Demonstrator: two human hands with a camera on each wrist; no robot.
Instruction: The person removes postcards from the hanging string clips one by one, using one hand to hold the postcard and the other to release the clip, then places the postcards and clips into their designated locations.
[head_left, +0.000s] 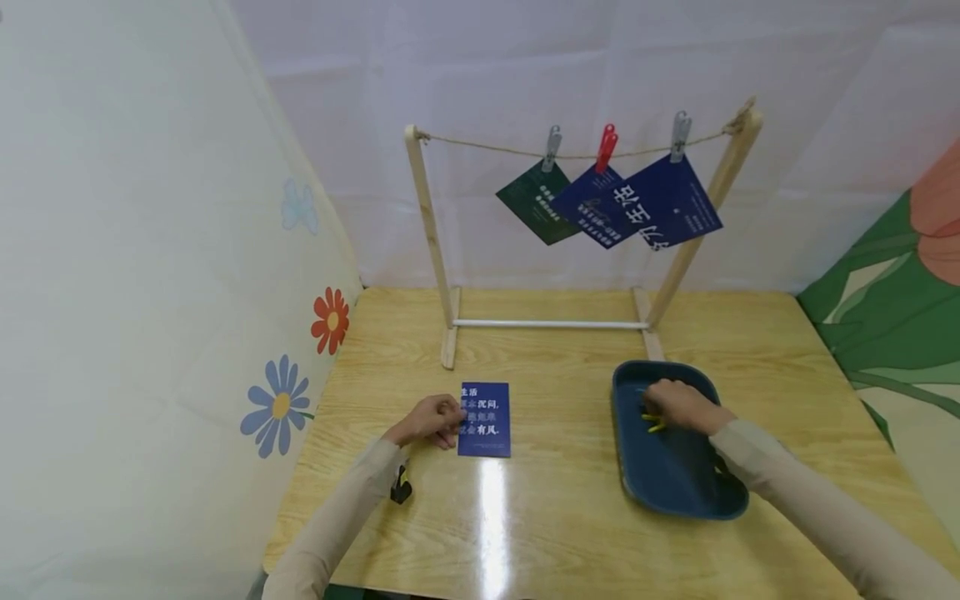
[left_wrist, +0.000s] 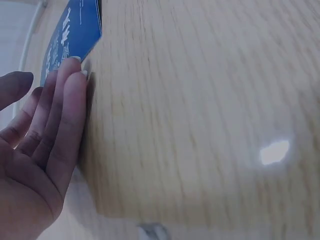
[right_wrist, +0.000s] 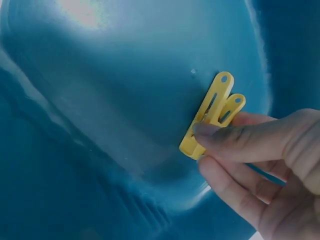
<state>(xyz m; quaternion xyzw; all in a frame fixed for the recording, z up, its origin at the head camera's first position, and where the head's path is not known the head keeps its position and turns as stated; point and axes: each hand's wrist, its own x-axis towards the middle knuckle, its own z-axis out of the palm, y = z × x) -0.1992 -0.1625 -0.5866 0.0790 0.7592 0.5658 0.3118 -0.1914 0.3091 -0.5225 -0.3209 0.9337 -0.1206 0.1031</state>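
Note:
My left hand [head_left: 431, 419] is at the left edge of a dark blue card [head_left: 491, 408] with white lettering, which lies on the table. In the left wrist view its fingers [left_wrist: 70, 110] are nearly straight and reach the card, with the thumb held apart. Inside a blue plastic tray [head_left: 663, 479], my right hand [head_left: 682, 406] pinches a yellow clothespin [right_wrist: 214, 105] between thumb and fingers. The right wrist view shows the clothespin's two handle ends pointing up, while the fingers cover part of its middle.
Behind stands a wooden frame [head_left: 427, 225] with a string [head_left: 480, 147]. A green card [head_left: 536, 204] and two blue cards hang there from two grey clothespins and a red clothespin [head_left: 606, 148]. A white cloth wall [head_left: 480, 67] backs the table [head_left: 562, 533].

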